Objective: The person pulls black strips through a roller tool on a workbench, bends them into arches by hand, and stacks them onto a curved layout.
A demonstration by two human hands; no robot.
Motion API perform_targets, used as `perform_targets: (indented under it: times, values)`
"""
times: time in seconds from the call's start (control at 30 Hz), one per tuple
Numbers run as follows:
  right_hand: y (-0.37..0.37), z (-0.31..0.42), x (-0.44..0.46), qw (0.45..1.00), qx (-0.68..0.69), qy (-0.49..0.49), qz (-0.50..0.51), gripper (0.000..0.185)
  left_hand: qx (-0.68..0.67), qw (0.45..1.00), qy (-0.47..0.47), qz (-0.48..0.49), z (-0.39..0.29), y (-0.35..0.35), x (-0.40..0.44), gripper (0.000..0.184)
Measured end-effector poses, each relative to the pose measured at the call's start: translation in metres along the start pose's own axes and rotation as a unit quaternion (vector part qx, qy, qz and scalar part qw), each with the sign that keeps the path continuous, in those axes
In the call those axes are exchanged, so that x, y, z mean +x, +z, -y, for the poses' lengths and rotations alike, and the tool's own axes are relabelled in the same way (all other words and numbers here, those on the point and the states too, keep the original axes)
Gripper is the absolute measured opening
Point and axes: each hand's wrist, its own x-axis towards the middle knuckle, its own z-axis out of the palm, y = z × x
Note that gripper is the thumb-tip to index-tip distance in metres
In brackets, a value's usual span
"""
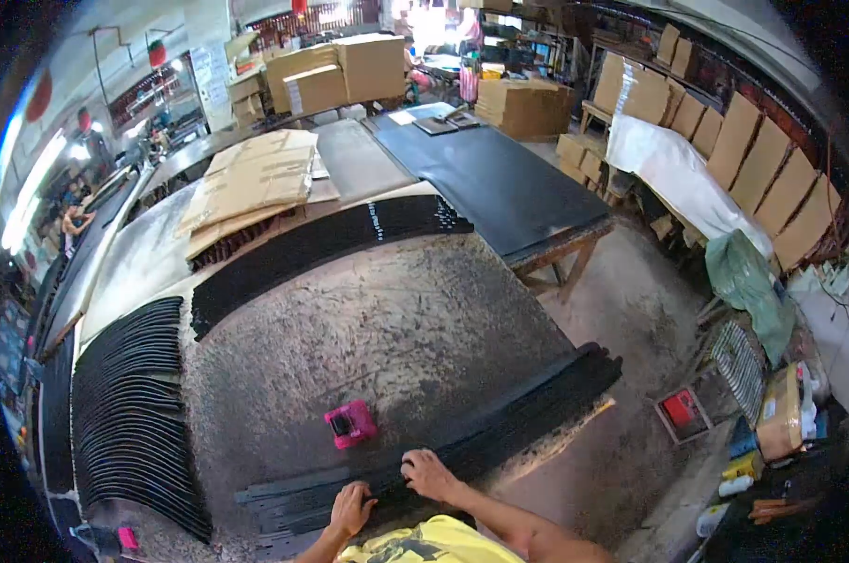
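Note:
A bundle of long black strips (528,413) lies along the near edge of the worktable (368,319). My left hand (352,508) rests on the strips with its fingers bent around their edge. Just to the right and a little farther forward, my right hand (429,475) also has its fingers curled down on the strips; the fingertips are partly hidden. Left of my hands, the flatter strip ends (265,495) fan out slightly. A small pink item with a dark centre (350,424) sits on the worn tabletop beyond my hands.
Several black strips (138,413) lie in rows at the left, and a dark band of strips (321,249) runs along the far side. Flattened cardboard (251,178) and a black-topped table (500,183) stand behind. A red item (678,407) is on the floor at right.

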Motion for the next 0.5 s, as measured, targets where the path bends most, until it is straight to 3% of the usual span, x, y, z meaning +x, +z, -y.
perform_targets:
  times: [0.1, 0.2, 0.23, 0.37, 0.5]
  values:
    - [0.007, -0.008, 0.002, 0.996, 0.050, 0.026, 0.068, 0.037, -0.015, 0.987, -0.124, 0.100, -0.018, -0.021, 0.008, 0.041]
    - [-0.039, -0.013, 0.013, 0.997, 0.047, 0.020, 0.054, 0.044, -0.023, 0.975, -0.189, 0.113, -0.042, -0.064, 0.022, 0.047]
    - [-0.046, -0.026, 0.017, 0.998, 0.048, 0.020, 0.033, 0.045, -0.037, 0.987, -0.149, 0.035, -0.032, -0.069, 0.020, 0.052]
    - [-0.136, -0.089, 0.021, 0.994, -0.032, 0.104, -0.028, 0.055, 0.002, 0.977, -0.204, 0.058, -0.027, -0.128, 0.022, 0.062]
    - [-0.199, -0.169, -0.002, 0.972, -0.159, 0.133, -0.108, 0.049, 0.014, 0.967, -0.234, 0.099, -0.013, -0.145, 0.016, 0.065]
